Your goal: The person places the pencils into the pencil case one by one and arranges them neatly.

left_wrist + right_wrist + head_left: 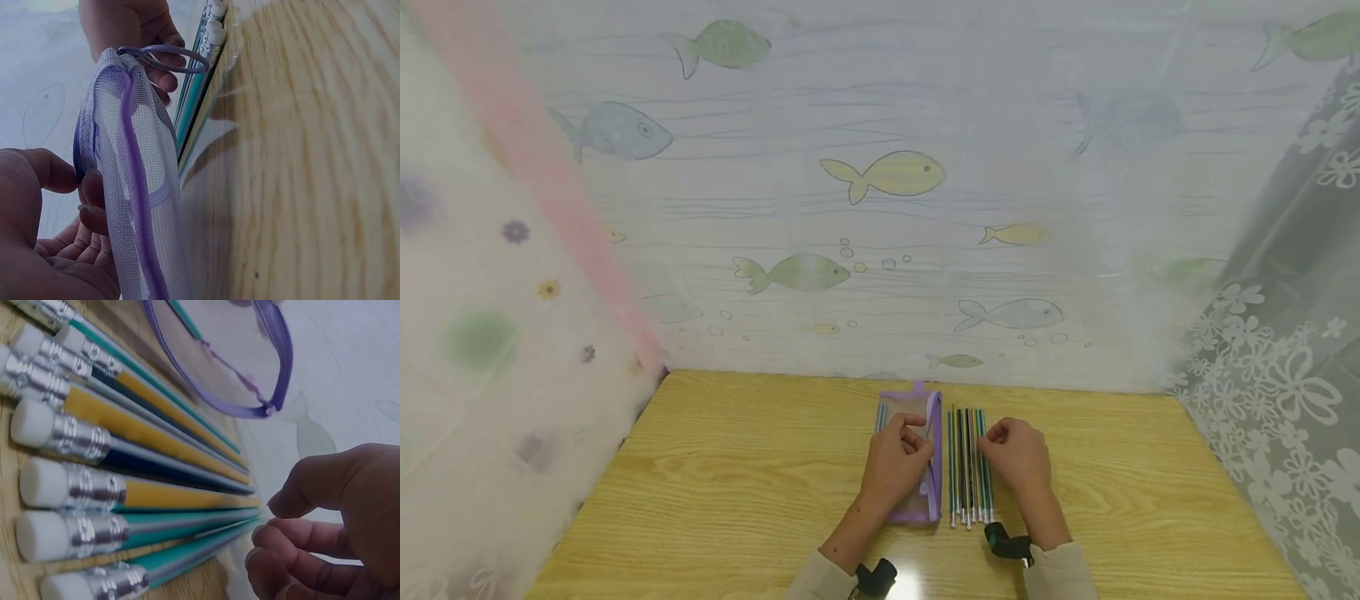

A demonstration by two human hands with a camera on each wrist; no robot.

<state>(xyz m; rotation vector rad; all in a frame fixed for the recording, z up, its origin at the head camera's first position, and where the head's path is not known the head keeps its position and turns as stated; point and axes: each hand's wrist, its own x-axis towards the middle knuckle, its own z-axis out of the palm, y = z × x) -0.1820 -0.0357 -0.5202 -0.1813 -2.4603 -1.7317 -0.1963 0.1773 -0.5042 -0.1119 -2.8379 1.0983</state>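
Observation:
A see-through mesh pencil pouch [913, 508] with purple zipper trim lies on the table, its opening gaping in the right wrist view. My left hand [891, 467] pinches the pouch's edge between thumb and fingers, clearest in the left wrist view. Some pencils [882, 417] show at the pouch's left side. To its right lies a row of several pencils [169, 456], green, yellow and dark blue, with white erasers toward me. My right hand [1018, 454] is at the right side of this row, thumb and fingertips bent close to the pencils' far ends, with a small gap between them.
The wood-grain table [737, 475] extends to both sides. A fish-patterned curtain [880, 275] hangs along its back edge, with a flowered sheet [512, 333] at left and a lace-like one [1285, 400] at right. Dark wrist cameras [1007, 542] sit at both cuffs.

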